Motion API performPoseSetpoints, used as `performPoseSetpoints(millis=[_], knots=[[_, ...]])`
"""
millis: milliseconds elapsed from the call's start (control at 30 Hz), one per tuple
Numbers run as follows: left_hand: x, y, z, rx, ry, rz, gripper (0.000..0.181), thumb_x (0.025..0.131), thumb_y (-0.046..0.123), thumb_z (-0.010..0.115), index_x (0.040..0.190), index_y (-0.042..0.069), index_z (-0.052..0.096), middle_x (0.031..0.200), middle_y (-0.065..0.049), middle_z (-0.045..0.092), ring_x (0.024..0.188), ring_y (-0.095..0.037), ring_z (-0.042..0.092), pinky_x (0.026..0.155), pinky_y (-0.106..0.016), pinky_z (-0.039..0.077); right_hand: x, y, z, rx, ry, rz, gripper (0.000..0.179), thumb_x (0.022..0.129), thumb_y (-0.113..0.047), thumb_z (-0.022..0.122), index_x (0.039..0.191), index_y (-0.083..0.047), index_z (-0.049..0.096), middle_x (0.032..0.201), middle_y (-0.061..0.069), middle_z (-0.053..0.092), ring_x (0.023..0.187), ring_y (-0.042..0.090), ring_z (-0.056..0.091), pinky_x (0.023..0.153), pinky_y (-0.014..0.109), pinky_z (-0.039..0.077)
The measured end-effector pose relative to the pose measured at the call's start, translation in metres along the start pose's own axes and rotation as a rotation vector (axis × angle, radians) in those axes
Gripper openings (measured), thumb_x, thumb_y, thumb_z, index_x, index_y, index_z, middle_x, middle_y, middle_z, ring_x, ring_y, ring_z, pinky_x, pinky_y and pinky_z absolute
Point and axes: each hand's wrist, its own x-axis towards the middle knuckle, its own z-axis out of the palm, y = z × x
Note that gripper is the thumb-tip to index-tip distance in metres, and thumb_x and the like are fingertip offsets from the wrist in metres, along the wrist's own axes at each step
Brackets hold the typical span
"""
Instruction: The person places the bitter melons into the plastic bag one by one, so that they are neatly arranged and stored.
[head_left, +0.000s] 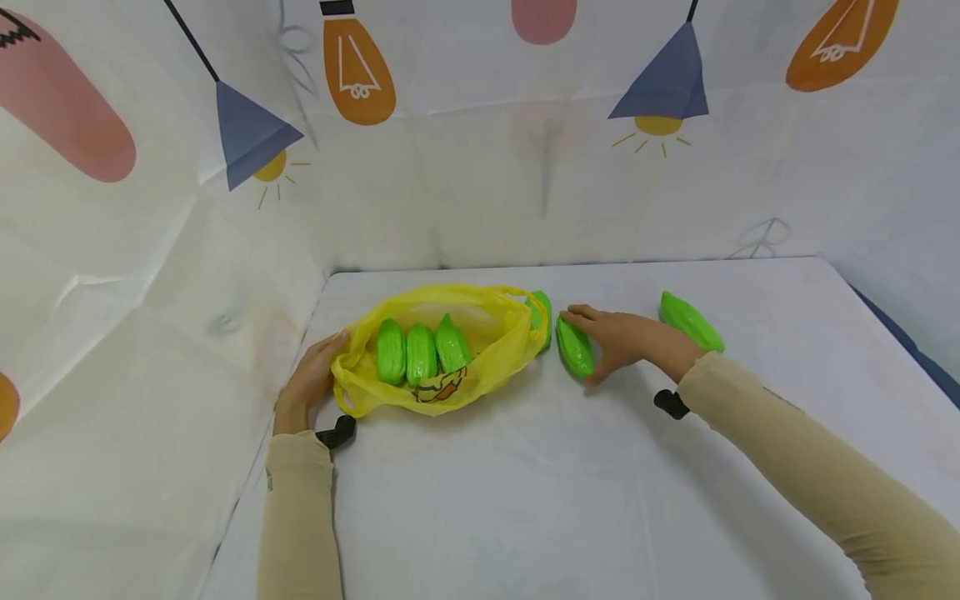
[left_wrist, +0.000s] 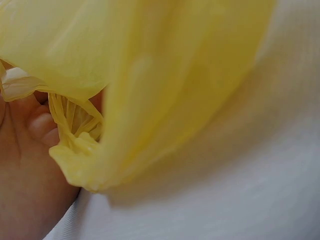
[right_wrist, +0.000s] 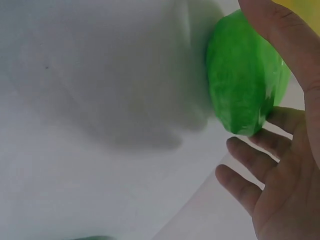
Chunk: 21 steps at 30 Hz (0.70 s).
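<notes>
A yellow plastic bag (head_left: 495, 371) lies with its mouth spread. Inside are three glossy green star fruits, one of them (head_left: 422, 354) in the middle. My left hand (head_left: 309, 379) holds the bag's left edge; in the left wrist view, bunched yellow plastic (left_wrist: 80, 160) lies against the palm and the fingertips are hidden. My right hand (head_left: 626, 337) is around another star fruit (head_left: 574, 348) on the table, thumb at its near end and fingers at its far end. The other fingers (right_wrist: 240, 187) are spread and fairly straight in the right wrist view.
One more star fruit (head_left: 546, 321) stands just beyond the bag's right handle, partly covered by it. Another (head_left: 690, 322) lies behind my right wrist. The white table (head_left: 487, 500) meets a printed cloth wall (head_left: 450, 200) at the back and left.
</notes>
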Motion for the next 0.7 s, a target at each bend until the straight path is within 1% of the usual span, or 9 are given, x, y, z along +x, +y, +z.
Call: performPoseSetpoints(millis=[100, 233, 400, 467, 533, 600, 633, 700], knots=[[0.0, -0.001, 0.0, 0.004, -0.002, -0.002, 0.073, 0.103, 0.052, 0.039, 0.15, -0.003, 0.031, 0.118, 0.013, 0.051, 0.1, 0.002, 0.054, 0.087, -0.012, 0.046, 0.005, -0.003, 0.0, -0.018, 0.004, -0.02, 0.121, 0.066, -0.055, 0.086, 0.156, -0.007, 0.021, 0.159, 0.02, 0.02, 0.131, 0.046, 0.043, 0.105, 0.061, 0.038], [0.001, -0.001, 0.001, -0.008, 0.003, -0.003, 0.073, 0.102, 0.051, 0.04, 0.149, -0.004, 0.032, 0.117, 0.011, 0.052, 0.1, 0.002, 0.054, 0.087, -0.012, 0.046, 0.012, -0.006, 0.001, -0.028, 0.015, -0.029, 0.123, 0.064, -0.057, 0.086, 0.154, -0.003, 0.023, 0.154, 0.02, 0.027, 0.124, 0.041, 0.051, 0.103, 0.056, 0.042], [0.002, -0.003, 0.0, -0.017, 0.002, 0.013, 0.074, 0.102, 0.052, 0.04, 0.151, -0.003, 0.03, 0.133, 0.001, 0.047, 0.106, 0.003, 0.051, 0.09, -0.011, 0.044, 0.013, -0.01, -0.002, 0.012, 0.005, -0.021, 0.122, 0.065, -0.055, 0.087, 0.153, -0.001, 0.023, 0.15, 0.02, 0.028, 0.123, 0.039, 0.05, 0.104, 0.055, 0.042], [0.002, -0.003, 0.0, -0.021, -0.002, 0.02, 0.074, 0.102, 0.052, 0.04, 0.151, -0.002, 0.029, 0.137, 0.0, 0.044, 0.108, 0.004, 0.05, 0.091, -0.011, 0.043, 0.011, -0.009, -0.003, 0.017, 0.001, -0.022, 0.118, 0.067, -0.051, 0.087, 0.154, -0.002, 0.023, 0.153, 0.02, 0.026, 0.127, 0.041, 0.048, 0.105, 0.057, 0.041], [0.002, -0.003, 0.0, -0.023, -0.001, 0.02, 0.074, 0.102, 0.052, 0.04, 0.151, -0.002, 0.029, 0.135, 0.0, 0.046, 0.106, 0.003, 0.051, 0.09, -0.011, 0.045, 0.008, -0.009, -0.003, 0.003, -0.009, -0.03, 0.114, 0.069, -0.044, 0.087, 0.154, -0.005, 0.023, 0.157, 0.019, 0.022, 0.132, 0.043, 0.043, 0.106, 0.059, 0.038], [0.002, -0.003, 0.0, -0.028, 0.001, 0.017, 0.074, 0.102, 0.052, 0.041, 0.151, -0.002, 0.03, 0.132, 0.002, 0.047, 0.106, 0.002, 0.052, 0.09, -0.011, 0.045, 0.004, -0.008, -0.004, -0.013, -0.034, -0.029, 0.108, 0.073, -0.035, 0.086, 0.156, -0.009, 0.021, 0.161, 0.017, 0.015, 0.138, 0.046, 0.035, 0.107, 0.062, 0.035], [0.002, -0.003, 0.0, -0.029, 0.001, 0.014, 0.073, 0.102, 0.051, 0.041, 0.151, -0.002, 0.03, 0.133, 0.002, 0.047, 0.107, 0.002, 0.051, 0.09, -0.011, 0.045, 0.002, -0.008, -0.004, -0.036, -0.047, -0.024, 0.106, 0.075, -0.03, 0.085, 0.157, -0.012, 0.02, 0.162, 0.016, 0.011, 0.139, 0.046, 0.034, 0.107, 0.062, 0.035], [0.002, -0.003, -0.001, -0.021, -0.001, 0.009, 0.072, 0.103, 0.051, 0.039, 0.151, -0.002, 0.029, 0.138, -0.002, 0.045, 0.108, 0.002, 0.05, 0.091, -0.011, 0.044, -0.003, -0.008, -0.003, -0.084, -0.062, -0.025, 0.101, 0.078, -0.02, 0.081, 0.157, -0.017, 0.02, 0.164, 0.016, 0.006, 0.138, 0.048, 0.034, 0.105, 0.061, 0.037]])
